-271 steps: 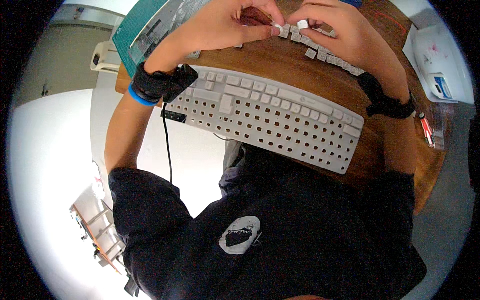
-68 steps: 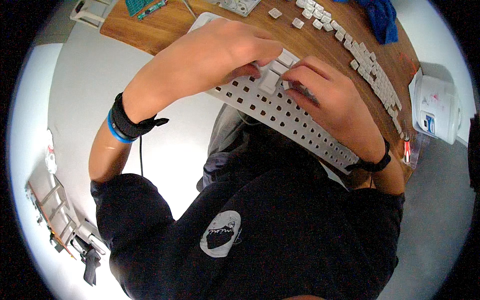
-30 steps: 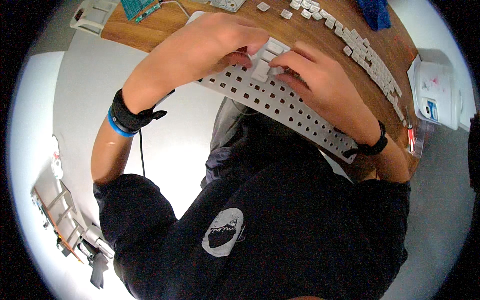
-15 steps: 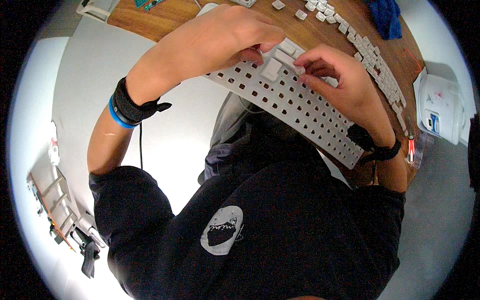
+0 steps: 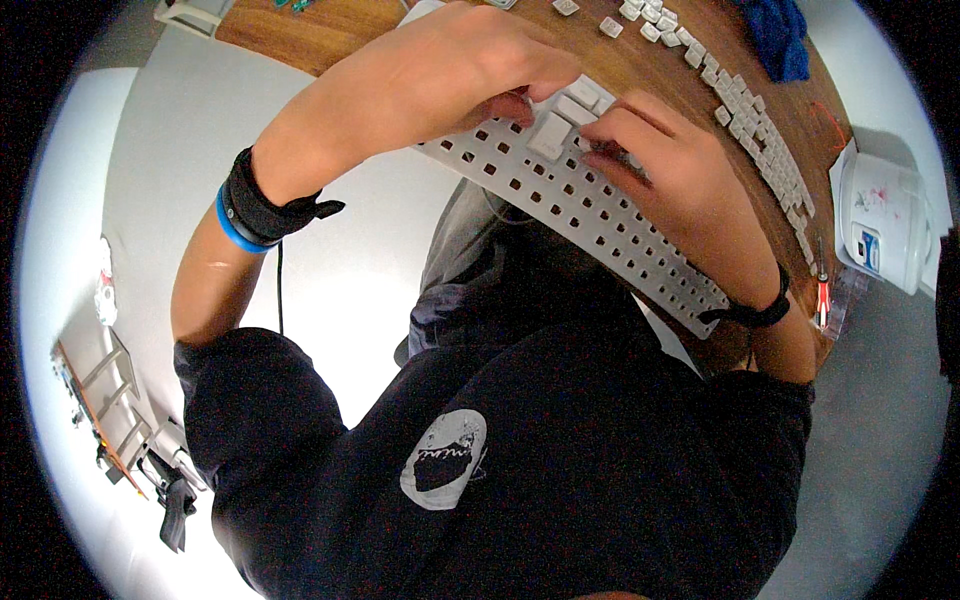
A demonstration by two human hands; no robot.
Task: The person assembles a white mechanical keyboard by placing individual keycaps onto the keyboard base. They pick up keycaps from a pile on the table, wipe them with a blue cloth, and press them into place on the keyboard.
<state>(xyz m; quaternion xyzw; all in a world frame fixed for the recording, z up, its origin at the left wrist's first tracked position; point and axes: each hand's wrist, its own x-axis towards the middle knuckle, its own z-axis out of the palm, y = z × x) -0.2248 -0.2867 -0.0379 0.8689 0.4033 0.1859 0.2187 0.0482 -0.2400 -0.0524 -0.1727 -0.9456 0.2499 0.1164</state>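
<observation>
A white keyboard frame [image 5: 560, 187] with rows of square holes slants across the near edge of the table. My left hand [image 5: 480, 75] curls its fingers on the far left part of this frame, thumb bent over the top. Several large white keycaps sit in it beside those fingers, among them a tall keycap [image 5: 549, 136] and a long keycap [image 5: 577, 108]. My right hand [image 5: 665, 150] hovers over the holes, thumb and forefinger pinched around a small white keycap [image 5: 586, 145], mostly hidden by the blurred fingers, close to the tall one.
Loose white keycaps [image 5: 755, 130] lie in a curved band along the right side of the wooden table [image 5: 670, 85]. A blue cloth [image 5: 775, 38] is at the back right. Farther right are a red-handled screwdriver [image 5: 823, 300] and a white plastic container [image 5: 880, 215].
My right hand has shifted slightly left with the small keycap, nearer the tall one. My left hand stays at the frame, and the view has moved a little.
</observation>
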